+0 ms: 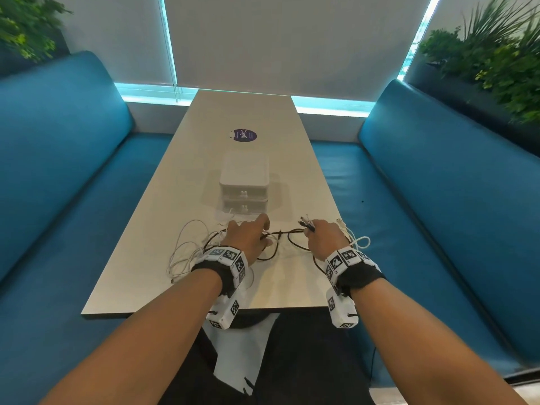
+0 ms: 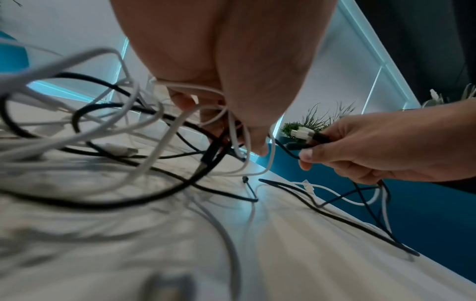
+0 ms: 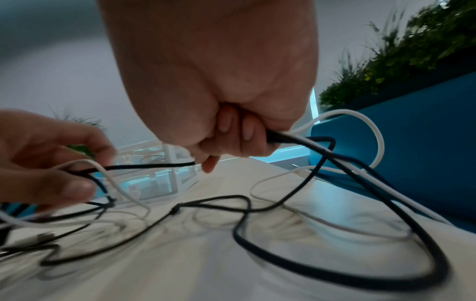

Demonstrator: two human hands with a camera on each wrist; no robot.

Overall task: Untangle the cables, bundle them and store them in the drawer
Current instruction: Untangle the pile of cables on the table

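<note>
Nearest the camera, two bare forearms reach forward, each with a black wrist strap [image 1: 361, 276] carrying white marker-printed camera blocks. Just past the near edge of the pale table [image 1: 146, 258], the left hand [image 1: 248, 238] has its fingers curled into the tangle, pinching white cables [image 1: 182, 252] and black cables [image 1: 295, 244] together. The white loops spread toward the table's left edge; black ones run between the two hands and lie on the tabletop. The right hand [image 1: 324, 236], near the right edge, is closed in a fist round a bunch of cable ends, whose plugs [image 1: 306, 223] stick out above the fingers, with a white loop trailing over that edge. Beyond the hands, mid-table, stands a small white drawer unit [image 1: 244, 185] of two stacked drawers, both pushed in. Farther on is a round purple sticker [image 1: 242, 135]. Blue benches [image 1: 438, 200] flank the table.
</note>
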